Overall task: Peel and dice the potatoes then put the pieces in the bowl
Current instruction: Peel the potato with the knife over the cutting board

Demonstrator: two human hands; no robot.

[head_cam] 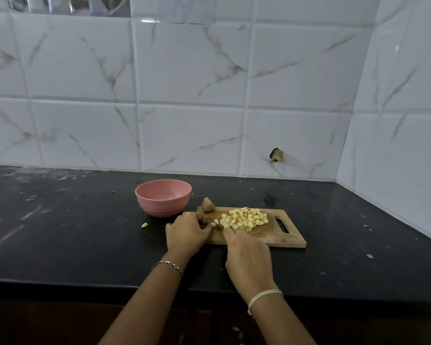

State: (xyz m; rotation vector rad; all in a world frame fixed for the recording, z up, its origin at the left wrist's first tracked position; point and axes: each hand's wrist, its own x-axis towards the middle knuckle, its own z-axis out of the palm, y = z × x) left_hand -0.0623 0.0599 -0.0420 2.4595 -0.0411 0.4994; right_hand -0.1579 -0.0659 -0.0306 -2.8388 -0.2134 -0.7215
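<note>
While the left hand curls its fingers down onto a small pale potato piece at the left end of the cutting board, the right hand is closed around the handle of a knife. The handle is hidden inside the fist. Only the thin grey blade shows, slanting between the two hands with its edge down beside the held piece.

The board is a rectangle of warm brown wood with rounded corners and a slot handle at its right end. On its middle lies a loose heap of diced potato, small pale-yellow cubes, some with a reddish tinge. At the far-left corner of the board sits an unpeeled potato chunk, brown and dull-skinned.

Just beyond that corner, to the far left, stands a round pink bowl, matte, with faint ribs around its lower wall. A stray pale piece lies on the counter near the bowl's foot. The counter is glossy black stone, smeared and speckled.

Behind rises a wall of white tiles with grey-brown marble veins and a rough dark hole. A thin metal bracelet circles the left wrist, and a white thread the right.
</note>
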